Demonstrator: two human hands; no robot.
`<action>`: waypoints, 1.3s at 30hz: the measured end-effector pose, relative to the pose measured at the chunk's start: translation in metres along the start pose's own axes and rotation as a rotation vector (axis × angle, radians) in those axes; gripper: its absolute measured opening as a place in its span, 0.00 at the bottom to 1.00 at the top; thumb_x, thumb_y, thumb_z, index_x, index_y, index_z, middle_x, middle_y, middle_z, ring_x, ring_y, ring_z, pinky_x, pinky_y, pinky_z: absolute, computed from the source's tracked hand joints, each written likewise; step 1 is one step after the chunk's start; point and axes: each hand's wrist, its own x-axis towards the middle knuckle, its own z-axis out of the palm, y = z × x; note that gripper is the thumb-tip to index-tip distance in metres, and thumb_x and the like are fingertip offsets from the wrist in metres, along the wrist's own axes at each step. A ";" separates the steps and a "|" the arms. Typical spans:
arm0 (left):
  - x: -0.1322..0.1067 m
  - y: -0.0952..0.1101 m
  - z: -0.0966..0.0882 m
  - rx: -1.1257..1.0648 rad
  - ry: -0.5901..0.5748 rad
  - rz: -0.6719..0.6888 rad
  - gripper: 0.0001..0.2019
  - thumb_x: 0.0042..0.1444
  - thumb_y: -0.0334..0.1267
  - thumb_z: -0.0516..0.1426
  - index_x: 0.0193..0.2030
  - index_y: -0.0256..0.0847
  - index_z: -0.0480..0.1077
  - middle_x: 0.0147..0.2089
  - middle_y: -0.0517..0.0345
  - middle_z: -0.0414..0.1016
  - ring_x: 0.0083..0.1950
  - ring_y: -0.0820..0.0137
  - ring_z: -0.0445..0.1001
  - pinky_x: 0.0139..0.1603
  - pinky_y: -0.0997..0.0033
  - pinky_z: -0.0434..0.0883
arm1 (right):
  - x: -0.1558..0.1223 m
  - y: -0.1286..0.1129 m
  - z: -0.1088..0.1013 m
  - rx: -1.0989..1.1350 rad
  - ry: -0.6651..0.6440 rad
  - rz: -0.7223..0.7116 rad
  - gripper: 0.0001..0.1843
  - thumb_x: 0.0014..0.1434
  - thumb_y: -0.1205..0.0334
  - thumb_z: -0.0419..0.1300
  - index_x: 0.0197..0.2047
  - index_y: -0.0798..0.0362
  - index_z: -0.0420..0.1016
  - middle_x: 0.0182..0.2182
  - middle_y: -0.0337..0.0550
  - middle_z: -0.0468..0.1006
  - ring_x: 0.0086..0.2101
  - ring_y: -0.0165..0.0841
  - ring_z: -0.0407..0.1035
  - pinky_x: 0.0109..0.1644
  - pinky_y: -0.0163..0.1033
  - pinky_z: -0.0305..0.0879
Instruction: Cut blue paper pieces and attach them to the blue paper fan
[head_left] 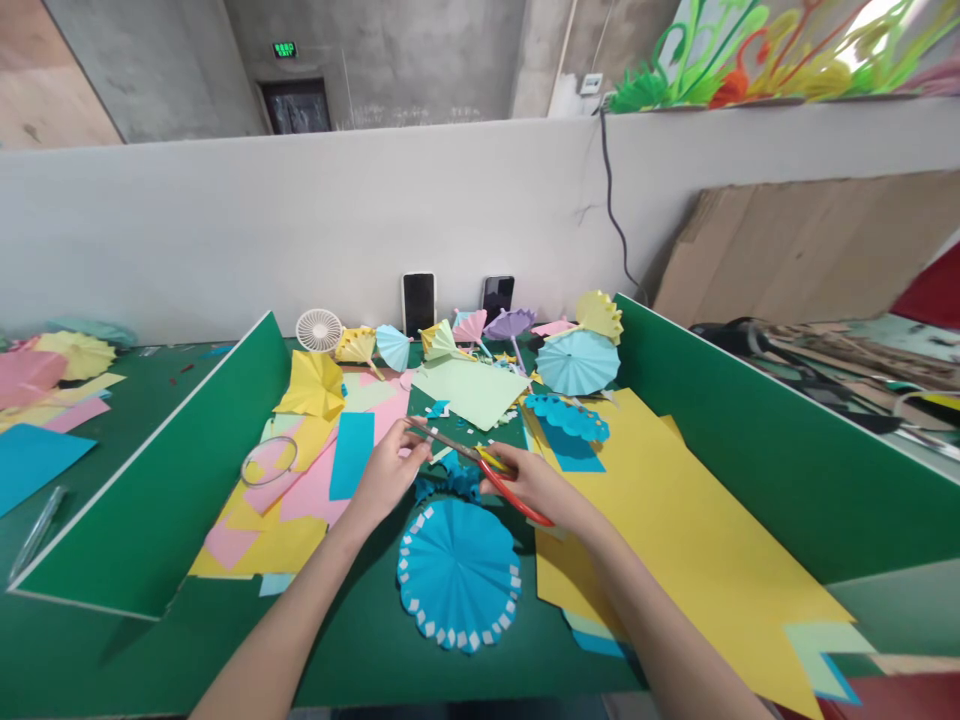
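Pale partition wall (450, 210) spans the upper frame, backing the workspace. Green table (345, 660) fills the lower half. Left divider (172, 490) and right divider (735, 440) flank the work area, probably to fence it off from neighboring clutter. Large yellow sheet (637, 500), lower right, lies flat over other paper; likely parked there to leave the center open.

Blue pleated disc (459, 560) lies spread at lower center, close to the body, presumably for easy reach. Pale green sheet (472, 390) lies mid-frame beyond the hands, bits of paper around it.

Right hand (529, 480), right of center: fingers wrapped around the handles of the scissors (517, 492), blades pointing left toward the other hand. Left hand (390, 465), center: fingers curled, thumb and forefinger near each other beside the blade tips, perhaps to steady something small there; can't tell whether it pinches anything. Both hands are above the disc in frame, so it stays uncovered.

Two phones (418, 303) stand upright against the wall, upper center, seemingly leaned for support. Small white squares (452, 637) dot the disc's edge, spaced apart, perhaps as decoration.
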 end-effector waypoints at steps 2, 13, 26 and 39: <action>0.000 -0.001 0.000 0.010 -0.007 0.000 0.12 0.47 0.34 0.51 0.41 0.37 0.60 0.25 0.63 0.65 0.30 0.73 0.68 0.35 0.73 0.63 | 0.000 -0.001 0.000 -0.018 0.009 -0.005 0.19 0.44 0.46 0.56 0.27 0.53 0.58 0.19 0.31 0.57 0.21 0.24 0.49 0.23 0.30 0.46; 0.003 -0.011 -0.004 0.222 0.100 -0.028 0.16 0.49 0.34 0.47 0.46 0.38 0.60 0.22 0.65 0.59 0.27 0.75 0.63 0.33 0.75 0.61 | 0.001 0.006 -0.012 -0.421 0.156 0.110 0.20 0.47 0.50 0.55 0.40 0.54 0.66 0.29 0.46 0.74 0.28 0.35 0.67 0.26 0.32 0.52; 0.002 -0.011 -0.002 0.608 0.126 0.158 0.09 0.52 0.37 0.48 0.32 0.40 0.68 0.31 0.56 0.66 0.33 0.70 0.63 0.37 0.70 0.61 | 0.004 0.006 -0.015 -0.523 0.212 0.209 0.14 0.52 0.68 0.49 0.39 0.58 0.71 0.37 0.49 0.72 0.40 0.36 0.64 0.38 0.33 0.57; 0.000 -0.005 -0.001 0.602 0.076 0.142 0.09 0.52 0.36 0.47 0.29 0.39 0.67 0.30 0.55 0.64 0.35 0.69 0.62 0.37 0.70 0.61 | 0.033 -0.015 0.023 -0.682 0.155 0.018 0.16 0.58 0.65 0.42 0.41 0.50 0.69 0.33 0.45 0.69 0.34 0.32 0.65 0.30 0.32 0.52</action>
